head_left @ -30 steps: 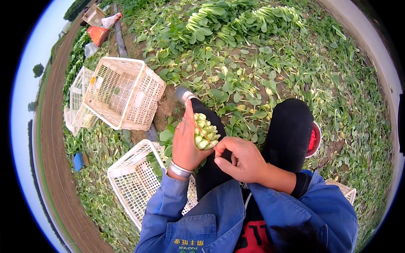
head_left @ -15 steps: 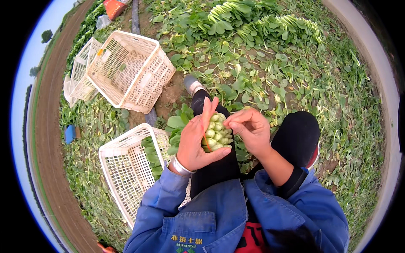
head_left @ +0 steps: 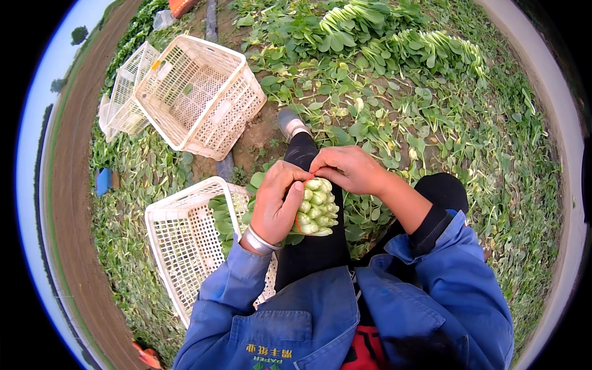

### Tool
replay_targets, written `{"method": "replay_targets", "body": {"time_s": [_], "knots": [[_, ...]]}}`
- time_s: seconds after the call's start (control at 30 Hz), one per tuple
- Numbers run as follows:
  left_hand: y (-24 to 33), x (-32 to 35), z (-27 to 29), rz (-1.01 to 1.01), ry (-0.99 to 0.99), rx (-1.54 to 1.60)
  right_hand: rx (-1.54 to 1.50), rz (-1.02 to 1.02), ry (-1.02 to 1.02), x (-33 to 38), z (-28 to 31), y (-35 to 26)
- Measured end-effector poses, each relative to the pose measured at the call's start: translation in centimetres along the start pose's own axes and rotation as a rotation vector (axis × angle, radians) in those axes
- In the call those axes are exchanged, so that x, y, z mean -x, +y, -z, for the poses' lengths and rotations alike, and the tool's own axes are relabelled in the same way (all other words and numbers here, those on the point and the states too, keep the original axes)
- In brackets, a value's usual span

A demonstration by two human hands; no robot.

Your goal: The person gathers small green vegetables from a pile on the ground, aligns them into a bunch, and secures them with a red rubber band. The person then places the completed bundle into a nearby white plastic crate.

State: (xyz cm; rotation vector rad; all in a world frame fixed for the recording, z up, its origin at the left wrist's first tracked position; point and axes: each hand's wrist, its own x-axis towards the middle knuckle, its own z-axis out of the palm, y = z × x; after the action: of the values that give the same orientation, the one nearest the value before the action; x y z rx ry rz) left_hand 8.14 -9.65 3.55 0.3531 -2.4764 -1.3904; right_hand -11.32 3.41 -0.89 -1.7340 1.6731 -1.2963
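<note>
A bunch of bok choy (head_left: pixel 317 209) lies over my left thigh, its pale cut stem ends facing right and its leaves to the left, partly behind my hand. A thin red tie (head_left: pixel 298 223) runs around the stems. My left hand (head_left: pixel 275 200) is closed on the bunch from the left, fingertips at its upper edge by the tie. My right hand (head_left: pixel 350 169) is closed in a pinch on the tie at the top of the bunch, the fingertips of both hands close together. A silver bracelet (head_left: pixel 258 242) circles my left wrist.
A white plastic crate (head_left: pixel 161 213) with some green leaves stands at my left. Beyond it are another white crate (head_left: pixel 203 132), holding a loose leaf, and more crates (head_left: pixel 126 92). Rows of cut bok choy (head_left: pixel 425 49) lie ahead. Scattered leaves (head_left: pixel 493 166) cover the ground.
My left hand has turned from spread fingers to a closed grip on the bunch. My right hand has moved left and up to the bunch's top edge, pinching the tie.
</note>
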Motion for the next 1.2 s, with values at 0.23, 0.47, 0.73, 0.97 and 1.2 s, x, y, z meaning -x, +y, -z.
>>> {"method": "replay_targets", "body": {"time_s": [0.23,0.47,0.73,0.97,1.2], "knots": [[1.7,3.4,1.8,-0.250,-0.150,-0.659,-0.456,-0.368,-0.200,-0.2,1.1,-0.3],[-5.3,20.1,9.8,0.259,0.429,-0.636,-0.203,-0.628,0.021,5.3,5.0,-2.4],[-21.2,45.1,-1.0,0.753,-0.396,-0.869,-0.018,-0.848,0.531,19.8,13.6,0.5],[-30.0,41.4,-8.4,0.856,-0.193,-0.862,0.362,-0.789,0.418,24.7,14.8,-5.7],[-32.8,43.7,-12.4,0.950,-0.122,-1.141,1.248,-1.910,0.527,60.1,7.0,-10.6]]}}
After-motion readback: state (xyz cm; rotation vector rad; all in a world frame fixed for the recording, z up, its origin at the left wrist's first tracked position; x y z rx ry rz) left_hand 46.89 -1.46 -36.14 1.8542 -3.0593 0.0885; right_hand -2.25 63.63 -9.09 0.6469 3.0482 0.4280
